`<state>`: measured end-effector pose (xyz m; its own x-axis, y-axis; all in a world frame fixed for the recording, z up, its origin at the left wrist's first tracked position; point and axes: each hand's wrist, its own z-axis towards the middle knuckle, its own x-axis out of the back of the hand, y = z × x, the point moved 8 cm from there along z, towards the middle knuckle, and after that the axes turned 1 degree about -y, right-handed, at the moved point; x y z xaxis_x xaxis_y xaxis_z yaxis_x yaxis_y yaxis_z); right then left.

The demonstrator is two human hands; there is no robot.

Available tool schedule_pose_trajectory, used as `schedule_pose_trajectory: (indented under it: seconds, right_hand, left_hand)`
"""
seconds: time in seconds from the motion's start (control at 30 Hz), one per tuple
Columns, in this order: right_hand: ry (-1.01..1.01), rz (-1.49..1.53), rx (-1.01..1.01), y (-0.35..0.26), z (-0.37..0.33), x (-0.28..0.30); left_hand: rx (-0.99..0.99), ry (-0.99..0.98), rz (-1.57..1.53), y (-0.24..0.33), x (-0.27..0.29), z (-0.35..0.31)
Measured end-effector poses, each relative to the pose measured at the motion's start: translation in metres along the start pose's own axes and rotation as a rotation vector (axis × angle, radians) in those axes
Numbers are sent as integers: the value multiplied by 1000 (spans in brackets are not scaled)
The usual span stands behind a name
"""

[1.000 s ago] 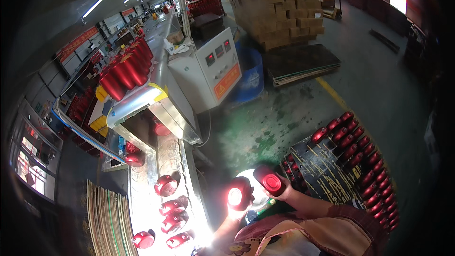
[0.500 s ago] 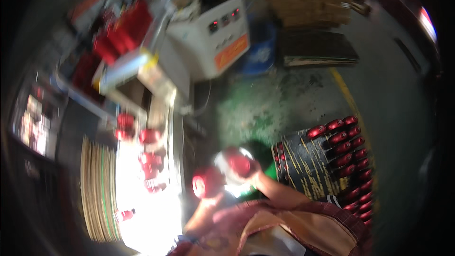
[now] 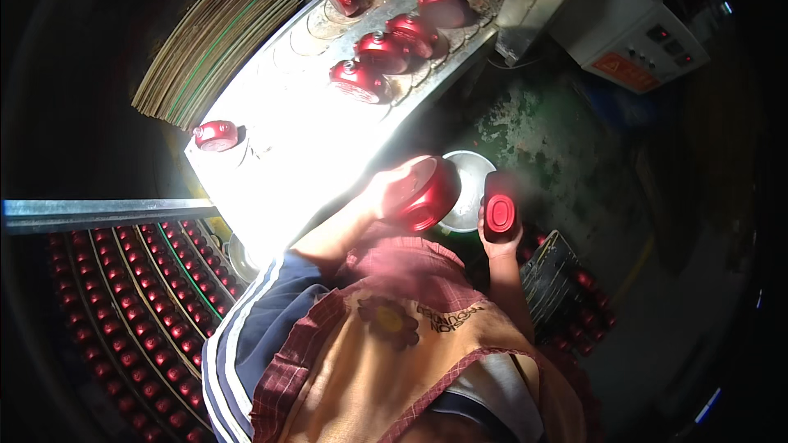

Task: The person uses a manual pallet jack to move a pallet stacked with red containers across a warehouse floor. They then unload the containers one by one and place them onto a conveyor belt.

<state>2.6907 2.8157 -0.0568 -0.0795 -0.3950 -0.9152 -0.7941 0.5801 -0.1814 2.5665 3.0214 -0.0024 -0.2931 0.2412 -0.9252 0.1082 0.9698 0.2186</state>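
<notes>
My left hand [image 3: 389,192], close to the bench edge, grips a glossy red rounded bottle [image 3: 437,197] with its flat base turned partly toward me. My right hand [image 3: 503,244] is closed round another red bottle [image 3: 500,189], whose oval base faces up at me. The two bottles are apart, held in front of my apron. Between and beyond them is a pale round bowl [image 3: 469,176], partly hidden by the left bottle. Any necks on the held bottles are out of sight.
The brightly lit bench [image 3: 287,164] carries several red bottles [image 3: 382,51] and one lone bottle [image 3: 217,136]. A stack of boards [image 3: 217,41] adjoins it. Racked red bottles [image 3: 131,320] fill the lower left. A control box [image 3: 628,49] stands upper right; a scuffed dark board [image 3: 552,275] with bottles is right.
My view has swung left, so the bench now lies nearer the middle and the racked bottles show. Both hands still hold red bottles, now held farther apart.
</notes>
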Motion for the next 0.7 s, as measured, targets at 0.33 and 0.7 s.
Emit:
schedule_pose_trajectory:
  seconds: [0.33,0.7]
  right_hand:
    - [-304,-1662,638,142,131,-249]
    - [-367,-2044,636,196,324,-228]
  left_hand:
    - [-750,732,1173,265,17,-173]
    - [-661,784,2068,279,17,-3]
